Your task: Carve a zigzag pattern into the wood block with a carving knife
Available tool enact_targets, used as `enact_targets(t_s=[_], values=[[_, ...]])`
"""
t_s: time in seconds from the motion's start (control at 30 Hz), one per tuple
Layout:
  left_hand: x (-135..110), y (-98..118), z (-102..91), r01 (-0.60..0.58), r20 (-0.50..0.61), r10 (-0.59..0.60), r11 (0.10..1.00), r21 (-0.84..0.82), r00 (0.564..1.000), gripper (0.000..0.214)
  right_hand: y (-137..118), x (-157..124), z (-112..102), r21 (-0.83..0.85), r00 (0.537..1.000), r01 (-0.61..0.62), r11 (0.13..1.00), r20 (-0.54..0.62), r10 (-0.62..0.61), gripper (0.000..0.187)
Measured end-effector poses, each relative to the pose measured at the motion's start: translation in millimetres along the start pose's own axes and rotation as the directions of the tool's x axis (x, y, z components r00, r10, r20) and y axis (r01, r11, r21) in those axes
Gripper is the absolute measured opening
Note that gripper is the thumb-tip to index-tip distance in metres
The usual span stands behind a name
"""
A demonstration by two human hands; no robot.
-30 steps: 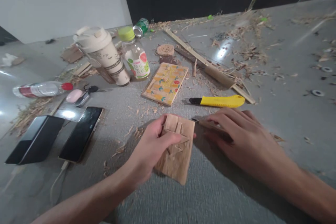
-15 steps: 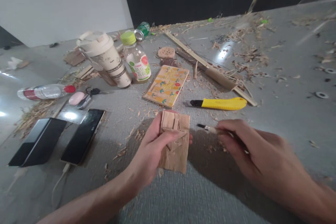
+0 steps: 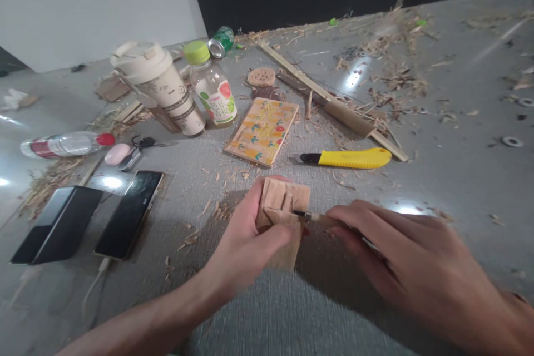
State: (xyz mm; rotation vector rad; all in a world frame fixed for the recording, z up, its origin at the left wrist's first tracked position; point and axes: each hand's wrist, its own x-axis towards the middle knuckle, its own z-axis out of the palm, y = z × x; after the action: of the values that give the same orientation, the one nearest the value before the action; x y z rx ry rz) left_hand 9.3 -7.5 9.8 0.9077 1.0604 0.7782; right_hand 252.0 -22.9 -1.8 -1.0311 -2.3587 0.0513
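Observation:
My left hand is wrapped round a small carved wooden block, its thumb lying across the face and the other fingers hidden behind. Grooves and a raised cross-like shape show on the block's upper half. In my right hand is a carving knife with a pale handle and a short dark blade. The blade's tip is at the right part of the carved area, seemingly touching the wood. Beyond the block lies a yellow box cutter, and left of that a patterned board in orange and cream.
At the left are a cream tumbler, a green-capped bottle, a lying plastic bottle, a phone on a cable and a folded black device. Wooden strips and shavings lie at the back right.
My right hand has moved left, bringing the knife's blade from beside the block onto its carved face. My left hand has tilted the block, and its thumb has slid lower. The view has shifted slightly.

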Motion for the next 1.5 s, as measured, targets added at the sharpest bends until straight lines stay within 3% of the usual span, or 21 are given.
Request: enact_targets(t_s=[0.43,0.6,0.9,1.07,1.27,1.37,1.5], values=[[0.8,0.0,-0.8,-0.012,-0.006,0.012,1.000,0.020,1.000,0.042,0.9,-2.6,-1.7,-0.011,1.000,0.003,1.000,-0.008,-0.004,0.019],[0.0,1.2,0.7,0.000,-0.001,0.000,1.000,-0.011,1.000,0.042,2.0,-6.0,-2.3,-0.041,0.998,0.065,0.997,-0.001,-0.065,0.019],[-2.6,3.0,1.1,-0.012,-0.037,0.015,0.997,0.079,0.999,0.036,-16.0,-4.5,-6.9,-0.093,0.984,0.180,0.979,0.033,-0.178,0.033],[-4.4,5.3,2.9,0.018,-0.021,-0.017,0.998,0.053,1.000,0.032,-19.1,-6.5,-7.1,-0.021,0.980,0.198,0.980,0.033,-0.197,0.035],[-5.0,2.8,2.0,-0.073,-0.054,0.086,0.973,0.218,0.995,0.013,-16.4,-12.9,-5.2,0.085,0.990,0.128,0.988,0.047,-0.132,0.039],[-5.3,2.2,1.6,-0.076,-0.053,0.092,0.966,0.248,0.994,0.008,-16.8,-12.9,-4.6,0.110,0.997,0.070,0.991,0.035,-0.074,0.032],[-6.0,4.1,0.2,-0.069,-0.084,0.101,0.943,0.326,0.991,0.009,-19.9,-12.2,-5.0,0.114,0.999,0.019,0.993,0.035,-0.023,0.036]])
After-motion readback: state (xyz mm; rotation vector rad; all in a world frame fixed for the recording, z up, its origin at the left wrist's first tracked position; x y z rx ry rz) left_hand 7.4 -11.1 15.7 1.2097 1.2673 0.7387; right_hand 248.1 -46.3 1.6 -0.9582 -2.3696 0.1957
